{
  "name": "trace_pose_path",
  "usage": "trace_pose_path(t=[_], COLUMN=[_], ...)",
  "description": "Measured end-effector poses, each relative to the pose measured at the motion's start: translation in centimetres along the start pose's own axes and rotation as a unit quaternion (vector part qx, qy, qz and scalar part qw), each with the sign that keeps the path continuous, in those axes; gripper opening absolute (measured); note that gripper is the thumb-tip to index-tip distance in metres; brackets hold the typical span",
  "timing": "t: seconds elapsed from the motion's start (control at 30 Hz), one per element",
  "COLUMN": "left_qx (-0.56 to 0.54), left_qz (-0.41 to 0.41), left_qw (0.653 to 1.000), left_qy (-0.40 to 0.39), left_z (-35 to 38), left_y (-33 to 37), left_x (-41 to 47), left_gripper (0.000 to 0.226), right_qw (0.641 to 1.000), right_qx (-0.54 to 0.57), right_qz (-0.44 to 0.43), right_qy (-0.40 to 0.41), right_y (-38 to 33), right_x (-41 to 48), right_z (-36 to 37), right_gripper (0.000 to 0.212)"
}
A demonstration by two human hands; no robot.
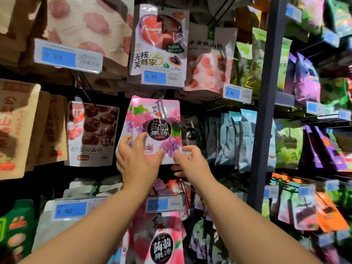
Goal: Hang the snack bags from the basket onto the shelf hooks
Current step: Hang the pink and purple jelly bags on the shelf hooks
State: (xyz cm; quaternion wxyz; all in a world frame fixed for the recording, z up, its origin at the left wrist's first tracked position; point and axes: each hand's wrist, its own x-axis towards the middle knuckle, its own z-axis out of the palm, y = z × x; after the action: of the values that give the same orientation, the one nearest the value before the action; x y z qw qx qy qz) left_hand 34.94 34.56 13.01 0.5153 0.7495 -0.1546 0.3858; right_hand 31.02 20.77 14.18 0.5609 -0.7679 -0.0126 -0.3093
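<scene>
Centre frame, a glossy, flat pink jelly pouch (152, 119); left hand (140, 157) and right hand (191, 161) each pinch its bottom edge, fingers curled.

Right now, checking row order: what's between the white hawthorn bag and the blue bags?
Head view: pink jelly bag, held by left hand and right hand; plus a half-hidden bag.
</scene>
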Motion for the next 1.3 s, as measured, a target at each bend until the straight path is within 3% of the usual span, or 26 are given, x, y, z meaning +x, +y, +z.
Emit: trace_pose_path(t=[0.1, 0.23, 0.33, 0.5, 0.6, 0.83, 1.1, 1.3], left_qx=[0.028, 0.006, -0.05, -0.097, -0.105, -0.079, 0.056, 0.091], left_qz=[0.057, 0.156, 0.197, 0.146, 0.122, 0.135, 0.189, 0.209], left_qw=[0.997, 0.988, 0.968, 0.902, 0.859, 0.777, 0.699, 0.696], left_qy=[0.04, -0.019, -0.146, -0.393, -0.486, -0.609, -0.687, -0.681], left_z=[0.4, 2.7, 6.7, 13.9, 17.1, 21.1, 22.3, 22.1], left_y=[0.7, 2.1, 3.1, 4.6, 5.8, 7.5, 6.6, 6.7], left_x=[-2.2, -6.7, -12.0, -23.2, -29.2, -36.3, -38.1, -38.2], left_gripper=[0.053, 0.046, 0.039, 0.031, 0.03, 0.03, 0.03, 0.033], right_qw=[1.0, 0.998, 0.994, 0.971, 0.951, 0.879, 0.789, 0.7], right_qx=[-0.001, -0.024, -0.055, -0.142, -0.174, -0.301, -0.424, -0.482], right_qz=[-0.001, 0.017, 0.051, 0.133, 0.186, 0.309, 0.422, 0.515], right_qy=[0.01, 0.048, 0.083, 0.141, 0.175, 0.204, 0.141, 0.112], right_y=[0.3, 2.6, 5.7, 11.7, 14.5, 18.2, 20.9, 21.5], right_x=[-1.7, -5.3, -9.1, -16.5, -21.3, -29.8, -35.8, -37.5], right_z=[-2.3, -6.9, -11.7, -21.7, -26.9, -35.2, -41.6, -42.9], right_gripper=[0.027, 0.019, 0.016, 0.012, 0.01, 0.013, 0.016, 0.055])
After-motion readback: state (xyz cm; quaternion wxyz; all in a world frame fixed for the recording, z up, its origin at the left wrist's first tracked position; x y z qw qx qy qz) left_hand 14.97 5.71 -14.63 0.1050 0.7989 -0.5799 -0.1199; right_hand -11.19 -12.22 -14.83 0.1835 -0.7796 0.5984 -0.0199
